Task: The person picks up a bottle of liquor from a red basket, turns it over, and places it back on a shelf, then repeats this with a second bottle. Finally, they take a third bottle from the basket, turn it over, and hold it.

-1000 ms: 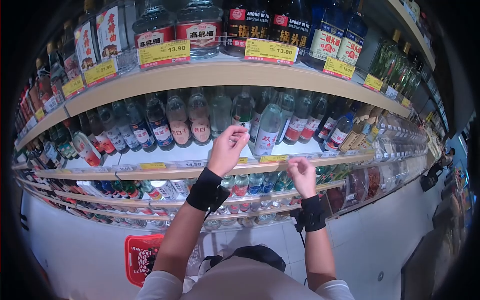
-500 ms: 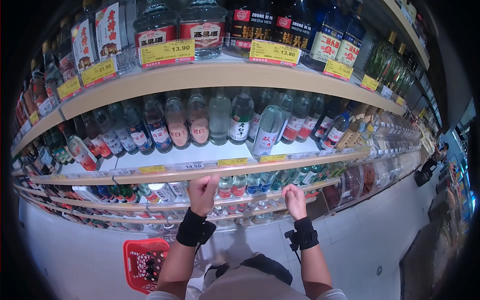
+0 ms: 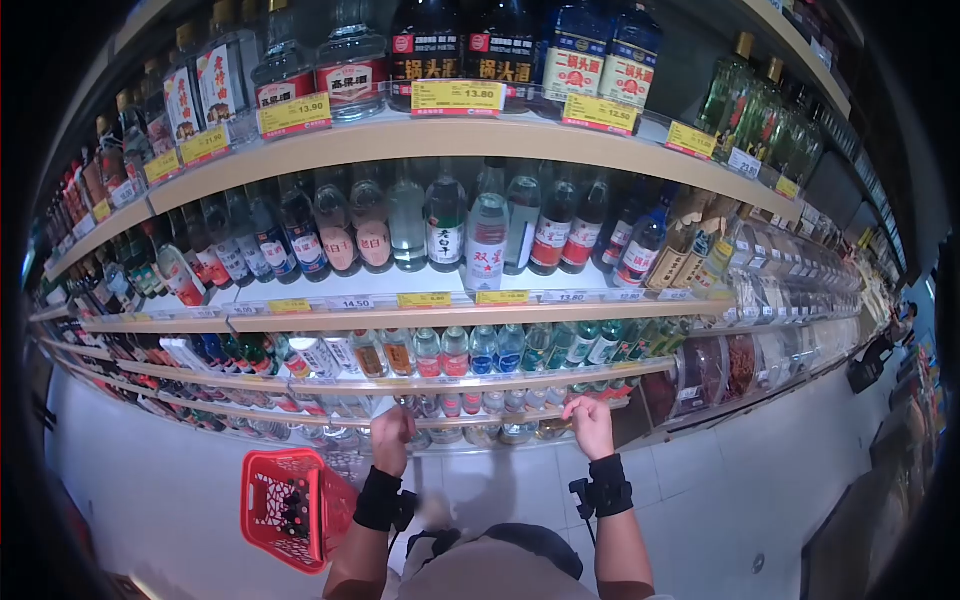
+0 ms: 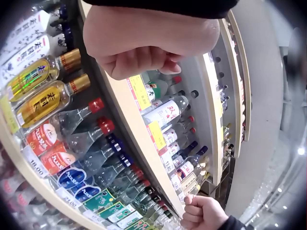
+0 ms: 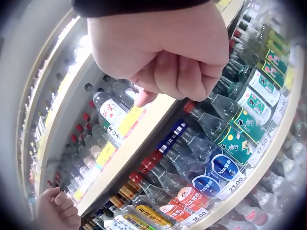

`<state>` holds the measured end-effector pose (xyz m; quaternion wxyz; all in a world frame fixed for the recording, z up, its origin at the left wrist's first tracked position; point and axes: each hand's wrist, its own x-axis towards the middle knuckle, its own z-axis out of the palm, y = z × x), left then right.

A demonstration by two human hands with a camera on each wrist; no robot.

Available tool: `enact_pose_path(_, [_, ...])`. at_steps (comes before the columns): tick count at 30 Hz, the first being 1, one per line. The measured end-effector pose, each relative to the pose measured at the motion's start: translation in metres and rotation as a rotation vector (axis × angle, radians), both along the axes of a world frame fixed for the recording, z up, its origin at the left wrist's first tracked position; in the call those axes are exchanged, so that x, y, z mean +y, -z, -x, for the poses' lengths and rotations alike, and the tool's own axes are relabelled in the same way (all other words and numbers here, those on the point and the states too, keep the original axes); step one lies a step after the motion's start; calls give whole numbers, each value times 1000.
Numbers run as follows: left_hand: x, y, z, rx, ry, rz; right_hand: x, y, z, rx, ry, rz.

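Note:
Both hands hang in front of the lower shelves, curled into fists with nothing in them. My left hand point(image 3: 393, 430) is on the left; its bent fingers point(image 4: 139, 61) show in the left wrist view. My right hand point(image 3: 590, 425) is at about the same height to the right, fingers point(image 5: 175, 76) folded into the palm in the right wrist view. On the middle shelf above them, a clear bottle with a white label and red print point(image 3: 488, 245) stands forward of its row. Beside it is a bottle with a green and white label point(image 3: 445, 225).
A red shopping basket point(image 3: 318, 510) holding several dark bottles stands on the floor at left. The shelf edges point(image 3: 480, 314) carry price tags and rows of glass bottles. Clear bulk bins point(image 3: 740, 365) line the right side. A person point(image 3: 905, 320) is farther down the aisle.
My left hand has come down from in front of the middle-shelf bottles to below the shelf edge, its fingers curling in. My right hand has lowered too. The head view has shifted.

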<state>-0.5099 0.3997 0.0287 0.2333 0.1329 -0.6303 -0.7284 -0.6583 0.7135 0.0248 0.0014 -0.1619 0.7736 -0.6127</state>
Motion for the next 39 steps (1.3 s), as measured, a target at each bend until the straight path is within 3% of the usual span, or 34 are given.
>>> enact_pose_path(6, [44,12,-35,71,26,-133,49,18,-26,-300,-44,231])
enact_pose_path(13, [79,30,-96,-31,-121,-35,75,58,-52,-366,-216,208])
enact_pose_path(22, [95,40,-182,-156,-366,13,58,91,-81,-233,-293,40])
enact_pose_path(33, [74,43,-262,-79,-377,24,39,69,-148,-281,-282,41])
enact_pose_path(36, [60,42,-311,-87,-361,46,21,74,-186,-287,-235,157])
enact_pose_path(39, [52,34,-371,-66,-349,25,6,81,-229,-311,-292,68])
